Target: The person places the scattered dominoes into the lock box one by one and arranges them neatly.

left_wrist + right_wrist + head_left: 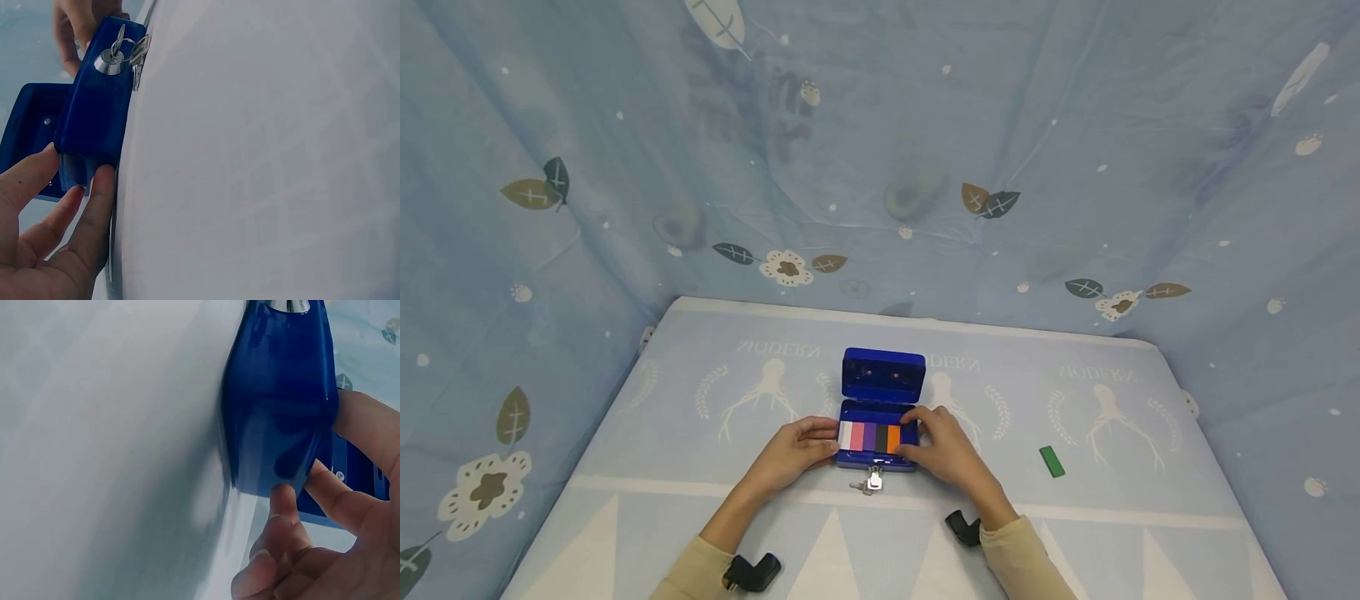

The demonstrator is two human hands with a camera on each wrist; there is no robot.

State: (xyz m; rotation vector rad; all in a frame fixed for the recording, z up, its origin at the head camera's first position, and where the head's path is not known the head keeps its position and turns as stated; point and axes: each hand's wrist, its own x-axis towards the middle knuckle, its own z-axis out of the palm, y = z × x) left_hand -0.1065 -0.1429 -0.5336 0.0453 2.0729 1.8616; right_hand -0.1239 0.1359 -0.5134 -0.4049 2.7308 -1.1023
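A blue cash box [876,462] stands on the table with its lid [883,375] raised. Inside lie flat coloured blocks side by side: white [846,436], pink, purple [869,437], black and orange [893,438]. My left hand [793,443] holds the box's left end; in the left wrist view its fingertips [103,175] touch the rim and end wall. At the right end, my right hand [946,447] pinches the orange block between thumb and forefinger. The right wrist view shows that hand's thumb over the rim and the other fingers beside the end wall; the blocks are hidden there.
Keys [861,487] hang from the lock [875,477] on the box's front. A green block [1052,462] lies on the patterned tablecloth to the right. Blue curtain [880,167] encloses the table at the back and sides. Black wrist mounts [754,573] stick out near the sleeves.
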